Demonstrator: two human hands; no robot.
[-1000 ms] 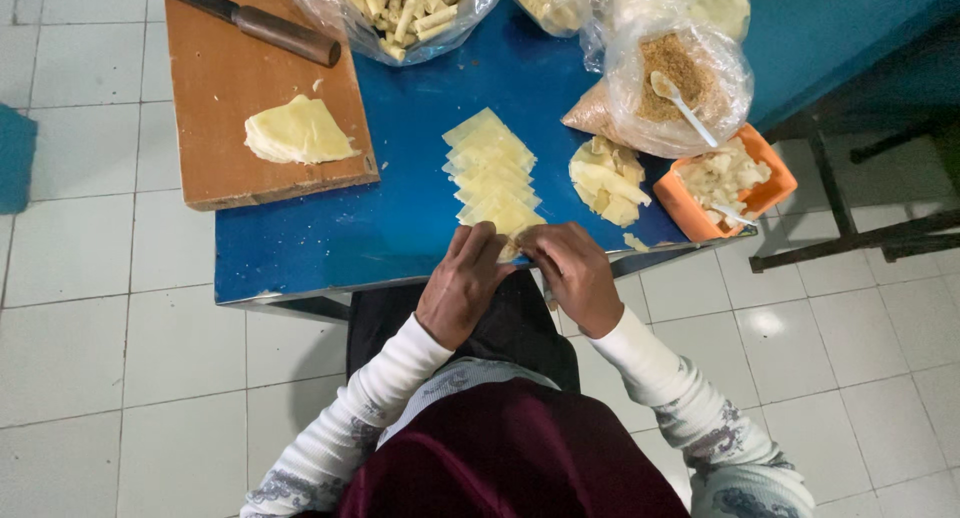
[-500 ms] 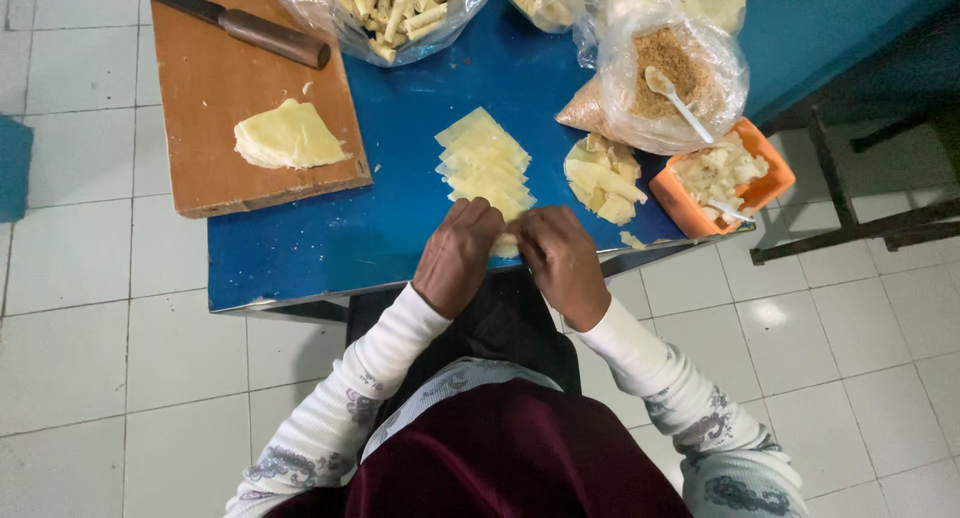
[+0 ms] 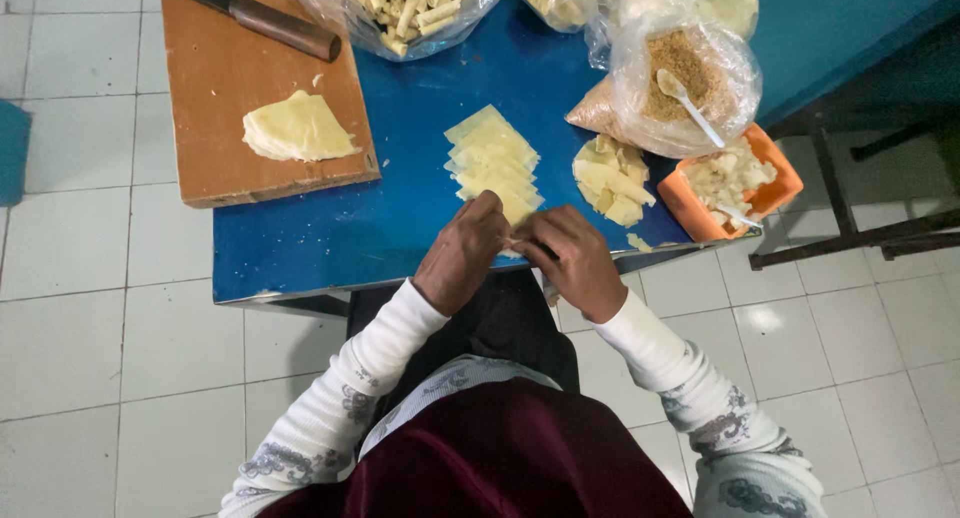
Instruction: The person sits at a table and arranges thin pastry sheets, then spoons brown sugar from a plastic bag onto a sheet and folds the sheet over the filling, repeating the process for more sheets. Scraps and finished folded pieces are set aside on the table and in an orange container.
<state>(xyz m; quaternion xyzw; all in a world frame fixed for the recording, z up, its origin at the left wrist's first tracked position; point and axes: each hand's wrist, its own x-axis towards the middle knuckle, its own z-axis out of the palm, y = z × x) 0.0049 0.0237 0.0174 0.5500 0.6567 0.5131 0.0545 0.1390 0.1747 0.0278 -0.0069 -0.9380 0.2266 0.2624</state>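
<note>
Both hands pinched one pale wrapper at the table's near edge.

The left hand [image 3: 462, 263] and right hand [image 3: 572, 261] met, fingers closed around a small wrapper [image 3: 512, 246], mid-frame. Beyond lay a stack of wrappers [image 3: 492, 163] not yet rolled; at the top, a bag of finished rolls [image 3: 405, 6] looked well filled.

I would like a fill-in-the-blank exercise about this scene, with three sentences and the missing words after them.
1. The knife lies on the wooden ____ board.
2. Both hands, left and right, meet at the near edge of the ____ table.
3. A white spoon stands in the clear bag of brown ____.

Missing words: cutting; blue; crumbs
</note>
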